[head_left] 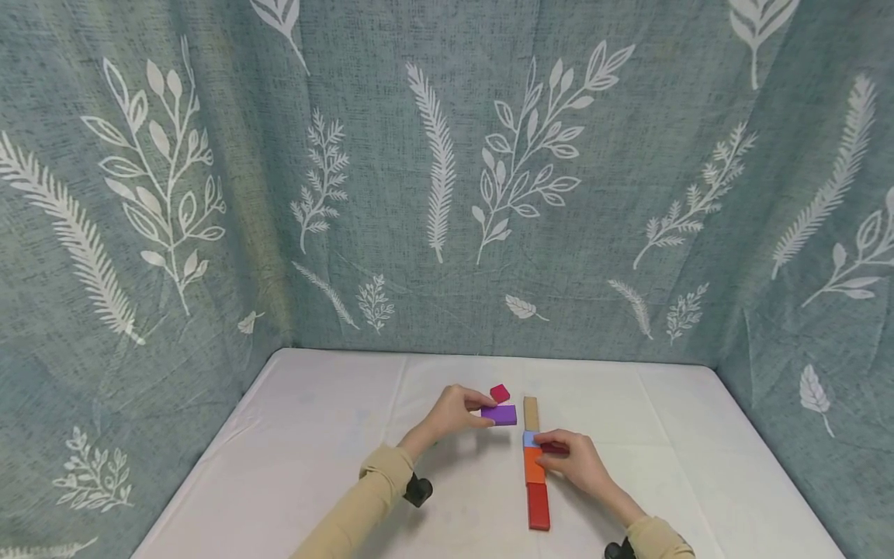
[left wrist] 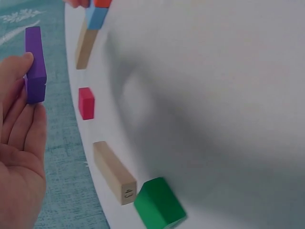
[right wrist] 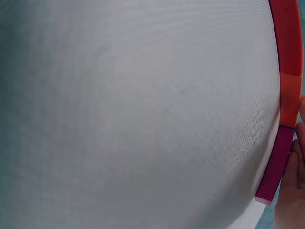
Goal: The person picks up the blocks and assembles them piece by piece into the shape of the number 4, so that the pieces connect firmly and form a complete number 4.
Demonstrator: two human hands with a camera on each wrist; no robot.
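My left hand [head_left: 454,410] pinches a purple block [head_left: 499,415] between thumb and fingers, above the table to the left of a row of blocks. In the left wrist view the purple block [left wrist: 36,67] stands on end between thumb and fingertips. The row holds a tan block [head_left: 531,414], a light blue block [head_left: 528,439], an orange block [head_left: 533,467] and a red block [head_left: 538,507]. My right hand [head_left: 578,460] grips a maroon block [head_left: 555,448] at the row's right side, with fingertips over the blue and orange blocks. One end of the maroon block [right wrist: 276,164] meets the orange one.
A small pinkish-red block [head_left: 500,394] lies beyond the left hand. Another tan block [left wrist: 114,172] and a green block [left wrist: 159,204] rest on the white table in the left wrist view. A patterned curtain [head_left: 447,310] encloses the table's back and sides.
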